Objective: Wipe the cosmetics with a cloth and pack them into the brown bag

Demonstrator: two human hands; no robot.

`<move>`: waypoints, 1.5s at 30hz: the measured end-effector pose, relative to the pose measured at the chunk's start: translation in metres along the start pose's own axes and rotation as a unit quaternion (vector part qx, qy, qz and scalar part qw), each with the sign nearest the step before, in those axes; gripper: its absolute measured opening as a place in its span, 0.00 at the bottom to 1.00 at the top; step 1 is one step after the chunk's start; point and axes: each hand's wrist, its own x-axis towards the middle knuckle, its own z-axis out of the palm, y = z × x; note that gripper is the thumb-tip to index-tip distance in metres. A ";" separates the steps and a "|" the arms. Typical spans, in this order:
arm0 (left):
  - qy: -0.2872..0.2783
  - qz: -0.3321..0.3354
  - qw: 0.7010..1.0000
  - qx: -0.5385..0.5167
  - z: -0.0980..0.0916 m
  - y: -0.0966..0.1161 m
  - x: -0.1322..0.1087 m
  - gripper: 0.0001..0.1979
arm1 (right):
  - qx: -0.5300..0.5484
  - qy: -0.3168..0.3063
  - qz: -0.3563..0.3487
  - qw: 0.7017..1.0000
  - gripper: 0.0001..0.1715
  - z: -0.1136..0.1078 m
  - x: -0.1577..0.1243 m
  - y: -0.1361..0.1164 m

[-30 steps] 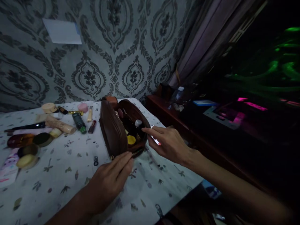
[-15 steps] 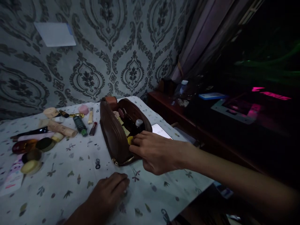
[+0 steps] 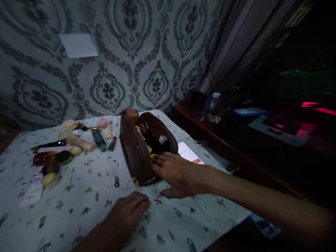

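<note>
**Right hand (image 3: 181,174) placed at the mouth of an open brown cosmetic bag (image 3: 135,154)**

The bag is stood open toward the far right corner of a cloth-covered table (image 3: 86,189), with its zip end turned to the near edge. At the bag's near right side, the fingers of the right hand are laid over the opening, where a yellow lid (image 3: 154,156) is partly covered by them; whether anything is grasped cannot be told, since the fingertips are hidden. Inside the bag, just beyond the fingers, a grey-capped bottle (image 3: 162,139) can be seen.

The left hand (image 3: 130,211) is rested between the bag and the near edge, its fingers loosely bent; its palm is turned down out of sight, so its grip cannot be told either. Just beside the bag, by the right edge, a smartphone (image 3: 189,152) with a lit screen is laid, partly hidden by the right hand.

Toward the left edge, cosmetics are gathered: a green-capped tube (image 3: 98,140), a pink round case (image 3: 102,122), a beige tube (image 3: 81,142) and a pale tube with pink print (image 3: 33,189).
</note>
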 end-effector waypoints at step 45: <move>0.016 -0.589 0.749 0.302 -0.158 -0.132 -0.145 0.25 | 0.435 0.290 -0.022 0.852 0.13 0.113 0.133 -0.126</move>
